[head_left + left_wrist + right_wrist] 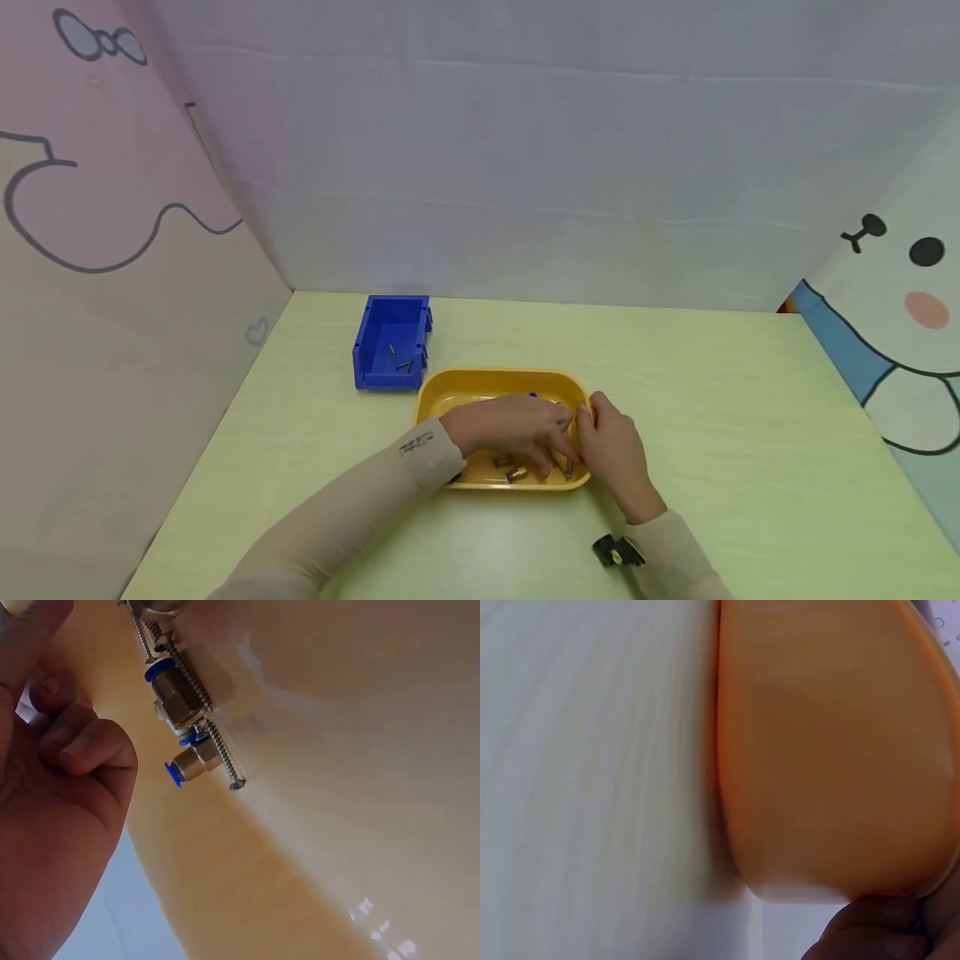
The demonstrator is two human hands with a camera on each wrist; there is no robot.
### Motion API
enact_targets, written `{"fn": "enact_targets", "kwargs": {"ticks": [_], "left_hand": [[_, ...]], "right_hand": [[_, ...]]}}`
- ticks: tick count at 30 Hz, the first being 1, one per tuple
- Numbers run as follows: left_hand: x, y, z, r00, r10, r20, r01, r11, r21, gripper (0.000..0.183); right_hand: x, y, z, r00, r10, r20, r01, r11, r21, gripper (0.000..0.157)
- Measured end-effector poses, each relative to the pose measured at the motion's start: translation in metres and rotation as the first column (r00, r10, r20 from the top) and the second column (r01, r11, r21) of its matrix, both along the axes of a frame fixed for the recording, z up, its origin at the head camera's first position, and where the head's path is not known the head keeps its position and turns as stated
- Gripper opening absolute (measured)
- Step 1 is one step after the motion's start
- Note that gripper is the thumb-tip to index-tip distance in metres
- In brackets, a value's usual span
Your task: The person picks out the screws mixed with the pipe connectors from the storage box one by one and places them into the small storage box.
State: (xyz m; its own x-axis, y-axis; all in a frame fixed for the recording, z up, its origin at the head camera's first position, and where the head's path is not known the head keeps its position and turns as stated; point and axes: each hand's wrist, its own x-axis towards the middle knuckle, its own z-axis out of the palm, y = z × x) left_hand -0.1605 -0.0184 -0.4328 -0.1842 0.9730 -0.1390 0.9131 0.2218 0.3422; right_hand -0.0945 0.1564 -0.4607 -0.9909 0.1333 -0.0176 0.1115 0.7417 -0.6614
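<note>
My left hand (517, 429) reaches into a shallow yellow tray (457, 379), its thumb and index finger apart above the small parts. Around those fingers lie brass push-fit fittings (517, 473) with blue collars and several metal screws (567, 469). In the left wrist view a long screw (225, 761) rests against a fitting (178, 697), beside curled lower fingers (97, 742); the fingertips are out of that picture. My right hand (617, 450) grips the tray's right rim. The right wrist view has the tray's outer wall (832, 750) and the right hand's fingers (877, 930) at its edge.
Behind the tray, to the left, stands a blue open-front bin (392, 342) with a few small screws (405, 365) in it. The pale green table (712, 400) meets a back wall (525, 183) and printed side panels. A black wrist device (617, 551) sits by the right sleeve.
</note>
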Motion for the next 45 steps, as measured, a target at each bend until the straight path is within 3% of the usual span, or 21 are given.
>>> {"fn": "enact_targets", "kwargs": {"ticks": [9,16,25,45], "left_hand": [[0.000,0.005,-0.006,0.991,-0.029,-0.128,0.021,0.998,-0.067,0.030],[-0.003,0.003,-0.011,0.985,0.032,-0.171,-0.036,0.999,-0.016,0.025],[-0.006,0.002,-0.012,0.973,0.042,-0.227,-0.040,0.999,0.016,0.010],[-0.003,0.004,-0.009,0.970,0.084,-0.227,-0.082,0.996,0.018,0.005]], "right_hand": [[0.000,0.000,-0.001,1.000,-0.001,-0.002,0.001,1.000,-0.013,0.026],[0.000,0.000,-0.001,1.000,0.003,-0.012,-0.003,1.000,-0.028,0.027],[0.000,0.000,0.001,1.000,0.008,-0.024,-0.009,0.999,-0.031,0.027],[0.003,0.000,0.001,0.999,0.011,-0.037,-0.012,1.000,-0.020,0.026]]}}
